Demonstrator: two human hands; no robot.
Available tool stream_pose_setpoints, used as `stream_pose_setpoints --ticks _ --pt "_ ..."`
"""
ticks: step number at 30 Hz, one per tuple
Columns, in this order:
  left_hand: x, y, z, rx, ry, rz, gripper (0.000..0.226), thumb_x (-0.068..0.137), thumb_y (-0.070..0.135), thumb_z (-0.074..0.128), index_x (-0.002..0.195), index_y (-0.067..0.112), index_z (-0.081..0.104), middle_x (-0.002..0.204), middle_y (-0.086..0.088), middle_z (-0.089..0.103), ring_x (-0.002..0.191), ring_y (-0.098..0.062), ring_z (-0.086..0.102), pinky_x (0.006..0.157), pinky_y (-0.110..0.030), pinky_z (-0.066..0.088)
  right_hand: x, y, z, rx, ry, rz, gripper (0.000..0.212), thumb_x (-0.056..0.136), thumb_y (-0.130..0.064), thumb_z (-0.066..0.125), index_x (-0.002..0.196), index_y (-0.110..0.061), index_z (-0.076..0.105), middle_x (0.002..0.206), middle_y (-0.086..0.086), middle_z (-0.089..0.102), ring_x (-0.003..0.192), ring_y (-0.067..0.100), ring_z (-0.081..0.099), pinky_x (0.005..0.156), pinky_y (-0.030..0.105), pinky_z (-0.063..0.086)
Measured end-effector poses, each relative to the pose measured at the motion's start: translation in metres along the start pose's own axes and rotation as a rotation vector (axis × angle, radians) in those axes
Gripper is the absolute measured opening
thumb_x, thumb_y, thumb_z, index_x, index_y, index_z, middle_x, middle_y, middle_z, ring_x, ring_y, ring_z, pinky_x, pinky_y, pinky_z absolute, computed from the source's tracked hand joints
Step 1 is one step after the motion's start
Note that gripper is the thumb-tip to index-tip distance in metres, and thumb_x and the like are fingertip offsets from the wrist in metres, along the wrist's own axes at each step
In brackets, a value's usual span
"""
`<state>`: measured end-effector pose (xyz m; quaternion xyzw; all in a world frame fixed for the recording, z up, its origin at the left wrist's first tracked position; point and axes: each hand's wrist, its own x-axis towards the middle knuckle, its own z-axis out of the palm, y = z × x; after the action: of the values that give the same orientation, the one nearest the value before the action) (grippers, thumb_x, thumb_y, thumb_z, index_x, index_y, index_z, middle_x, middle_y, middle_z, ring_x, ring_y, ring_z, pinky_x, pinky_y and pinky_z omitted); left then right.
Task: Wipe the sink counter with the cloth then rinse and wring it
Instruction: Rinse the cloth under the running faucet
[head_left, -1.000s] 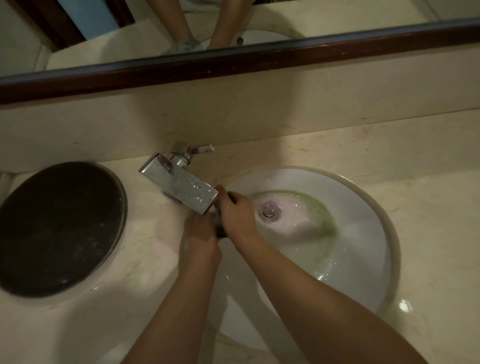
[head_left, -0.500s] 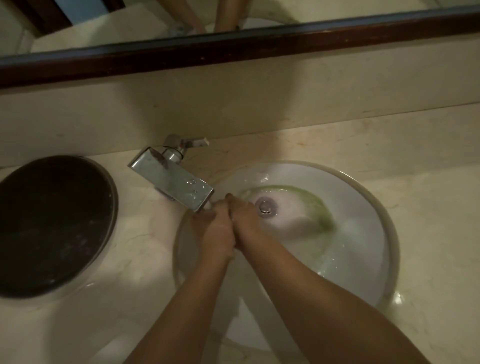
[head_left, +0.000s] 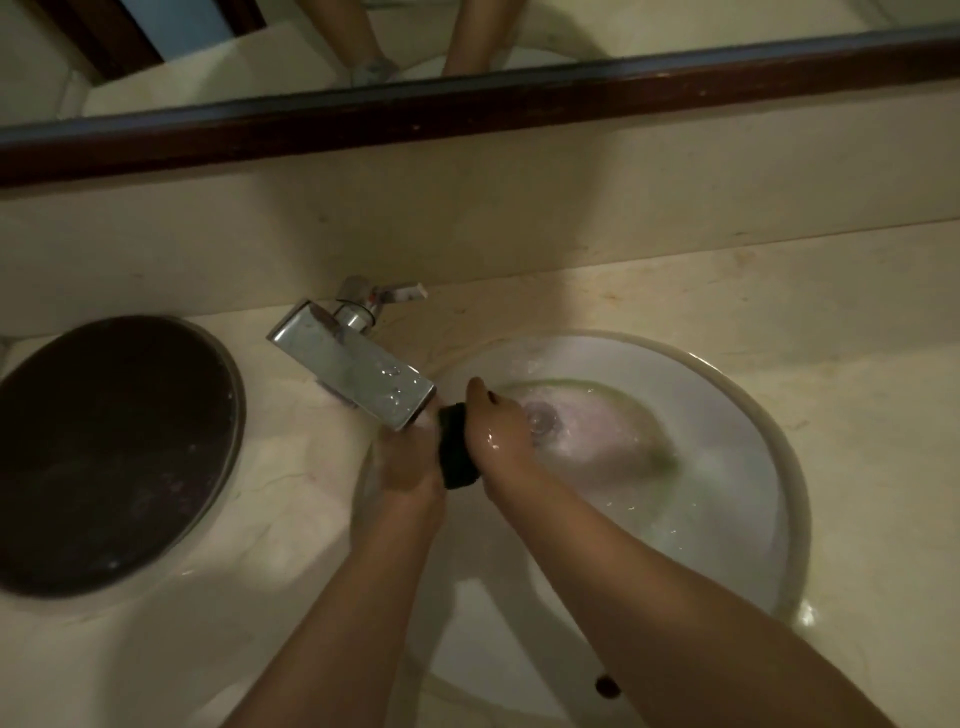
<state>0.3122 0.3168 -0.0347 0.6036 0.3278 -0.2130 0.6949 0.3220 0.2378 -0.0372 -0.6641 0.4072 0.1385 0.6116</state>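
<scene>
Dark cloth (head_left: 457, 451), bunched into a short thick roll, sits between both hands just under the spout end of the flat rectangular chrome tap (head_left: 353, 371), above the left part of the round white ceramic basin (head_left: 753, 415). Long axis runs roughly away-from-camera to toward-camera, far end pointing at the spout tip, near end sticking out past the palms.

Left hand (head_left: 408, 465): fingers curled shut against the cloth's left side; fingertips hidden, so exact wrap can't be told. Right hand (head_left: 501, 431): closed round the cloth's right side, thumb extended up toward the spout, skin wet and shiny. Both hands pressed to the cloth, touching each other through it.

Basin holds cloudy water with a green ring around the drain (head_left: 540, 418). Beige marble counter (head_left: 779, 312) surrounds the basin. Dark round lid-like disc (head_left: 114, 447) set in the counter to the left, well apart from the hands. Dark wooden mirror frame (head_left: 467, 111) along the back wall.
</scene>
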Motion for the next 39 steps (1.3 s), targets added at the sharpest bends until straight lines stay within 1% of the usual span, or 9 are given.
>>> stream_pose_setpoints --ticks 7,11,14,19,22,26,31,35,39 --pt "-0.018 0.010 -0.031 -0.093 -0.022 0.263 0.024 0.070 0.008 0.066 0.094 0.011 0.070 0.102 -0.024 0.069 0.097 -0.043 0.065 0.093 -0.055 0.050 0.009 0.028 -0.021 0.429 -0.127 0.219 0.031 0.094 -0.042 0.053 0.085 -0.017 0.068 0.099 0.008 0.071 0.094 0.025 0.066 0.074 0.034 0.057" --pt "-0.019 0.011 -0.026 -0.137 -0.050 0.305 0.029 0.053 0.018 0.075 0.082 0.018 0.075 0.084 -0.006 0.073 0.084 -0.028 0.068 0.080 -0.040 0.053 0.001 0.029 -0.006 0.608 -0.284 0.303 0.036 0.089 -0.050 0.055 0.079 -0.016 0.063 0.094 0.011 0.069 0.093 0.029 0.066 0.091 0.041 0.050" --pt "-0.016 0.005 -0.020 -0.026 -0.015 0.315 0.041 0.055 0.035 0.076 0.093 0.021 0.069 0.084 0.004 0.074 0.082 -0.020 0.070 0.082 -0.042 0.056 -0.010 0.029 0.012 0.419 -0.154 0.104 0.027 0.088 -0.043 0.057 0.095 -0.018 0.065 0.097 0.010 0.071 0.091 0.027 0.069 0.077 0.039 0.057" --pt "-0.017 0.008 -0.017 0.150 -0.028 0.150 0.010 0.084 0.032 0.068 0.088 0.023 0.071 0.086 -0.002 0.076 0.076 -0.018 0.073 0.076 -0.046 0.060 -0.013 0.023 -0.001 0.234 0.017 -0.347 0.027 0.092 -0.026 0.060 0.069 -0.013 0.060 0.064 -0.003 0.060 0.060 0.006 0.053 0.062 0.025 0.045" --pt "-0.024 0.016 -0.023 -0.056 -0.075 0.244 0.026 0.076 -0.002 0.069 0.099 0.010 0.066 0.089 -0.006 0.073 0.080 -0.023 0.071 0.071 -0.036 0.057 0.002 0.031 -0.011 0.289 -0.053 -0.172 0.026 0.085 -0.037 0.067 0.070 -0.016 0.065 0.076 0.003 0.068 0.075 0.017 0.066 0.072 0.030 0.054" --pt "-0.026 0.016 -0.029 -0.247 -0.168 0.233 0.040 0.068 -0.010 0.060 0.105 0.006 0.063 0.093 -0.013 0.068 0.089 -0.030 0.064 0.078 -0.038 0.054 0.003 0.052 -0.005 0.362 -0.312 0.196 0.031 0.082 -0.050 0.063 0.097 -0.024 0.067 0.107 0.009 0.070 0.103 0.029 0.066 0.076 0.040 0.057" --pt "-0.030 0.023 -0.036 -0.206 -0.232 0.221 0.045 0.075 -0.017 0.043 0.093 0.012 0.072 0.090 -0.010 0.072 0.087 -0.027 0.068 0.085 -0.039 0.053 0.002 0.058 -0.003 0.736 -0.561 0.350 0.056 0.090 -0.059 0.043 0.121 -0.019 0.066 0.125 0.012 0.067 0.120 0.033 0.058 0.110 0.055 0.036" --pt "-0.026 0.023 -0.045 -0.247 -0.287 0.153 0.045 0.067 -0.002 0.041 0.085 0.018 0.077 0.089 -0.008 0.073 0.088 -0.026 0.066 0.086 -0.039 0.050 -0.003 0.044 0.007 0.716 -0.543 0.377 0.056 0.089 -0.049 0.054 0.130 -0.013 0.060 0.125 0.014 0.066 0.111 0.028 0.062 0.103 0.039 0.046" --pt "-0.025 0.022 -0.042 -0.086 -0.256 0.244 0.028 0.073 0.011 0.056 0.096 0.010 0.071 0.090 -0.008 0.070 0.083 -0.017 0.068 0.080 -0.030 0.053 -0.005 0.039 0.012 0.585 -0.444 0.286 0.042 0.091 -0.047 0.054 0.105 -0.009 0.067 0.100 0.014 0.072 0.091 0.030 0.069 0.093 0.043 0.052"
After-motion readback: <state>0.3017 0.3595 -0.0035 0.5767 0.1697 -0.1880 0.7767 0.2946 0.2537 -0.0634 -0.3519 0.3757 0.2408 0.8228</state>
